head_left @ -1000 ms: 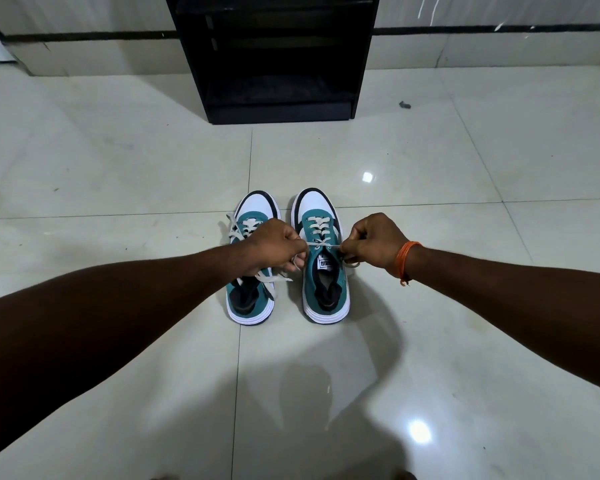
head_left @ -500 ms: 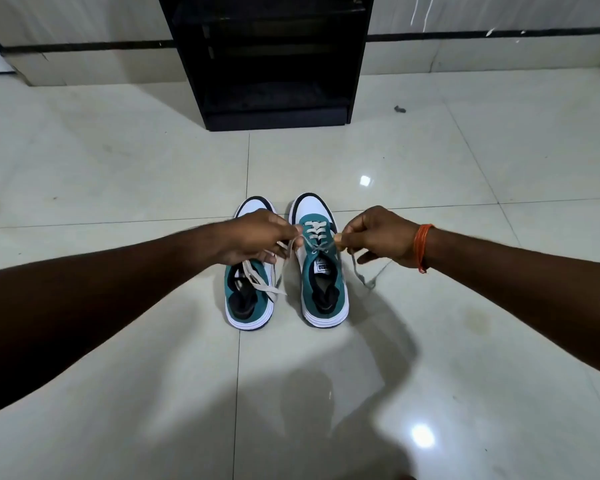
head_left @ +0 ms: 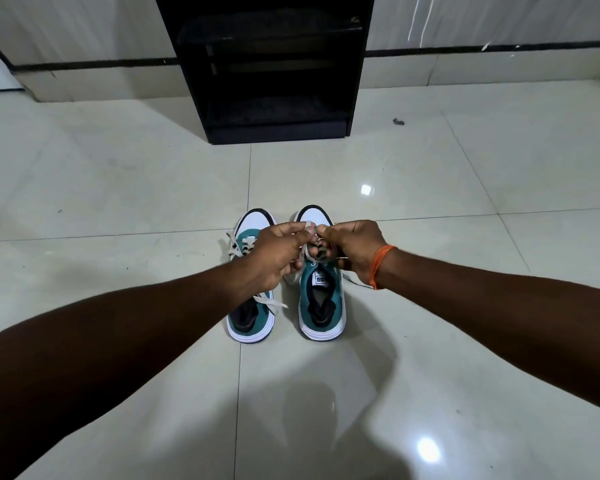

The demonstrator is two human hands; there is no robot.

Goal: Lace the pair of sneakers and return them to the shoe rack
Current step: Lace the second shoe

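hands: closer together than before | both pinching lace | right sneaker

The floor is glossy pale tile, mirroring lamp glare at lower right. Both sneakers look like matt teal cloth with smooth white toe caps and ribbed white rubbery soles (laces flat, woven, off-white). The shoe rack, upper centre, is matt black board. A wrist thread looks like orange fibre.
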